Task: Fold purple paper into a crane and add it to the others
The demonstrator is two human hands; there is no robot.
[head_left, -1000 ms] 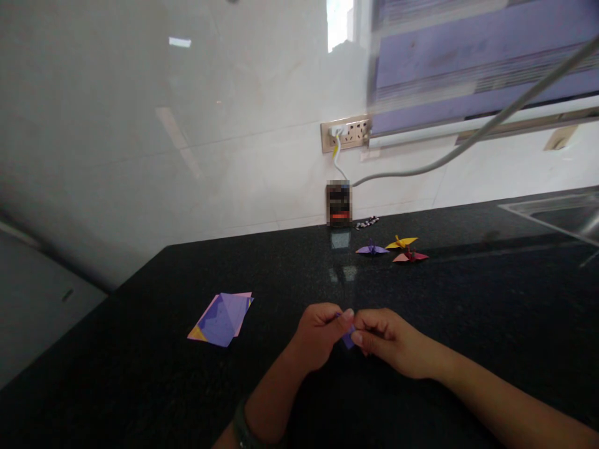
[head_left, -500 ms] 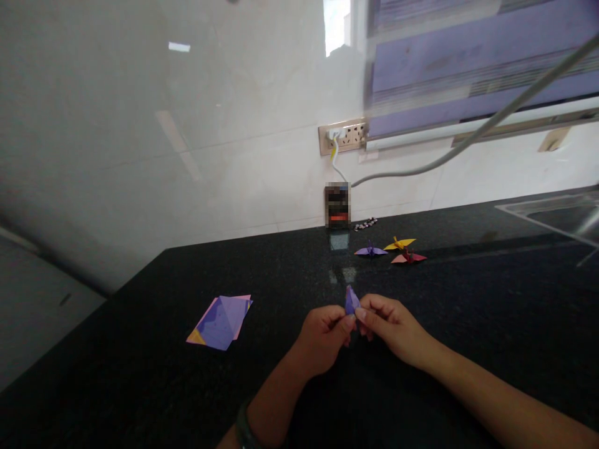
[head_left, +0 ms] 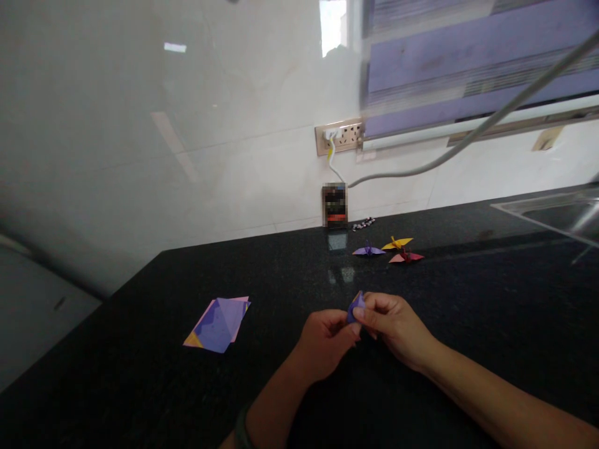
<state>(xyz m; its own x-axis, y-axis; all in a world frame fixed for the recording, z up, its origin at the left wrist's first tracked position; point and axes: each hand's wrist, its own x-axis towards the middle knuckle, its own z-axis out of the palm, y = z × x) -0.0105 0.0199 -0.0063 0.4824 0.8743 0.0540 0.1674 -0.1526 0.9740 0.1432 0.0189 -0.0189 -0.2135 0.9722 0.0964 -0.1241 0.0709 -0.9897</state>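
A small folded piece of purple origami paper [head_left: 357,304] is held upright above the dark countertop. My left hand [head_left: 326,343] pinches its lower left side, the thumb pointing to the right. My right hand [head_left: 394,324] grips it from the right, with the thumb pressed over its front. The fingertips partly hide the paper's lower part. Beyond the hands lie three folded paper cranes: a purple crane [head_left: 369,251], a yellow crane [head_left: 397,243] and a red crane [head_left: 407,257]. Left of my hands rests a loose stack of purple and pink paper sheets [head_left: 219,325].
A blurred-out dark object [head_left: 335,206] leans against the wall, beside a beaded strand [head_left: 364,224]. A grey cable [head_left: 421,169] runs down from the upper right. A wall socket [head_left: 339,136] holds a white plug. The sink edge [head_left: 538,221] is at right on the black countertop [head_left: 140,386].
The folded paper has turned and tilted to the right between my fingers. My right thumb has moved onto its front face. The view has shifted slightly.
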